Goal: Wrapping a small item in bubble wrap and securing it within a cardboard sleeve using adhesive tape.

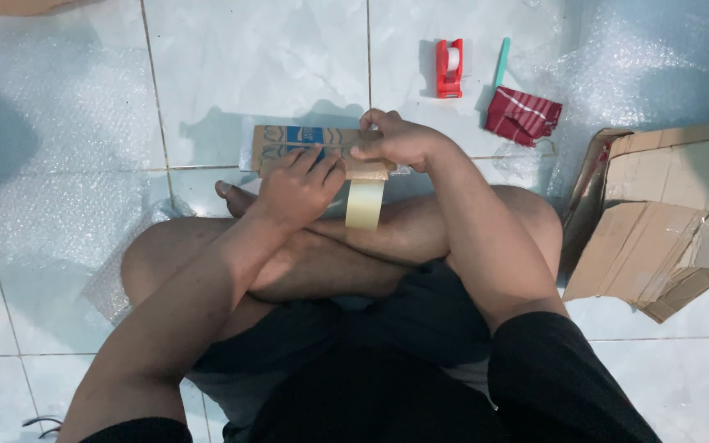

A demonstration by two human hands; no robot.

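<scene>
Crossed bare legs (354, 246) sit on floor; left hand (299, 184) presses flat, fingers spread, on cardboard box (289, 143). Right hand (400, 141) pinches tape strip, roll (365, 203) hanging below. Red dispenser (450, 68) well apart; box probably rests on the shins.

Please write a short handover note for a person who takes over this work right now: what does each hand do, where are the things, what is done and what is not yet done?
Left hand: lies flat on the small cardboard box, pressing it down.
Right hand: grips the box's right end, where the roll of tan tape hangs.
The box sits on the tiled floor before the crossed legs.
Done: a strip of tape seems to run onto the box.
Left: tape is uncut; the roll is attached.
Nearby: red tape dispenser, teal-handled tool, red striped cloth, torn cardboard at right, bubble wrap at left.
</scene>
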